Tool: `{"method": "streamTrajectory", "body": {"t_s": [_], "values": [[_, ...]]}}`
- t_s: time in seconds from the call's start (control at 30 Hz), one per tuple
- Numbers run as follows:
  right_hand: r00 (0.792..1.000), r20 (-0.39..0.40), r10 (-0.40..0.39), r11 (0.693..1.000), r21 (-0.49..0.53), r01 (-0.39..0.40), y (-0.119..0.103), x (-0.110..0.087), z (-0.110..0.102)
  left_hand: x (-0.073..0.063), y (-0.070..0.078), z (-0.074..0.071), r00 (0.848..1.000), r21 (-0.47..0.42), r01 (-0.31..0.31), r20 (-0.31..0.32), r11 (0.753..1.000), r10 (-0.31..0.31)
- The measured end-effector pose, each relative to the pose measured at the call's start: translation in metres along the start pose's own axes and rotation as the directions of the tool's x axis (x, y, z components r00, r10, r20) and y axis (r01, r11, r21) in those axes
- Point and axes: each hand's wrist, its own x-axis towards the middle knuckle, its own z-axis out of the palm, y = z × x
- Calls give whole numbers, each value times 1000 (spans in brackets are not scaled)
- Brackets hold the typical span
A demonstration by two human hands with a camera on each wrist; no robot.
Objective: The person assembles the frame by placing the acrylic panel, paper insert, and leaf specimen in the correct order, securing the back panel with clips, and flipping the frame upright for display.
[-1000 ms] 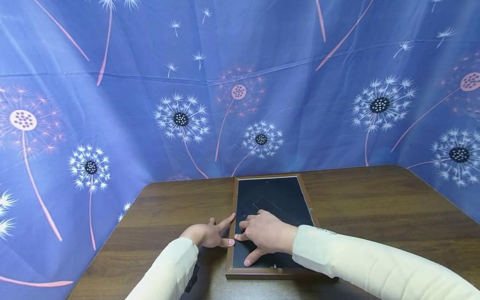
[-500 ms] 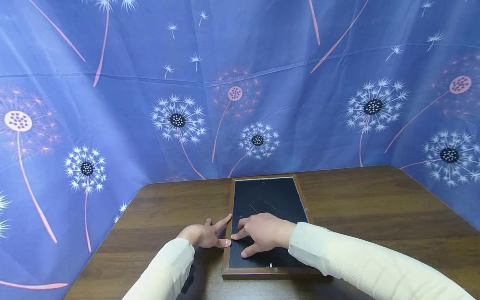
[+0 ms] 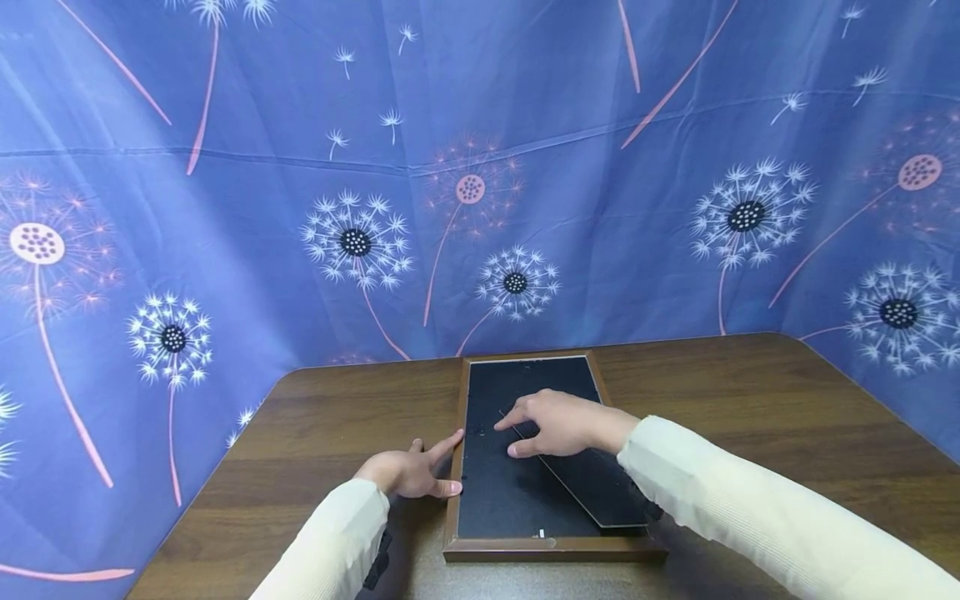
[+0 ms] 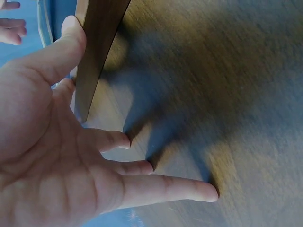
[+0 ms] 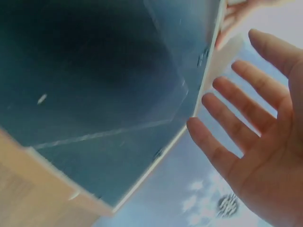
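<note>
A brown picture frame (image 3: 555, 548) lies face down, its black backing board (image 3: 495, 500) upward. Across the board slants a black stand flap (image 3: 600, 492) with a pale edge. My left hand (image 3: 408, 473) is at the frame's left side, thumb and index fingertip against the rim. In the left wrist view the thumb (image 4: 71, 40) touches the frame's side, and the other fingers (image 4: 165, 187) spread over the tabletop. My right hand (image 3: 566, 423) is over the board near the flap's upper end, holding nothing. Its fingers (image 5: 241, 109) look extended and spread in the right wrist view.
The frame rests on a dark wood-grain table (image 3: 735, 417), which extends to both sides of it. A blue cloth (image 3: 637, 208) with a dandelion print hangs behind the table's back edge. A dark wrist strap (image 3: 378, 558) shows below my left sleeve.
My right hand has moved off the lower left of the backing board, up and to the right. More of the stand flap now shows. My left hand stays at the frame's side.
</note>
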Motion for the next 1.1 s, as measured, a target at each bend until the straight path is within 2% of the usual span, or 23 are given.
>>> {"method": "streamTrajectory", "body": {"t_s": [0.13,0.27,0.37,0.5,0.6,0.7,0.87,1.1], "values": [[994,-106,39,998,44,-35,23,-11,-6,0,0,1,1000,-10,-15,-15,1000,15],[975,-198,100,994,68,-88,44,-23,-6,0,0,2,1000,-34,-14,-17,999,14],[950,-253,183,982,89,-165,57,-32,-3,-1,0,2,1000,-46,-10,-11,999,9],[900,-300,315,949,121,-292,71,-42,2,-1,-1,2,1000,-56,-14,-15,998,13],[872,-300,387,922,143,-360,80,-48,6,-1,0,2,1000,-70,-8,-18,998,7],[860,-254,443,894,202,-401,86,-55,10,-1,1,2,1000,-67,-4,-22,998,2],[853,-191,485,857,298,-421,92,-59,18,0,0,3,1000,-51,-15,-28,999,14],[851,-207,482,854,328,-404,94,-57,29,-3,-1,3,999,-40,-34,-40,999,33]]}}
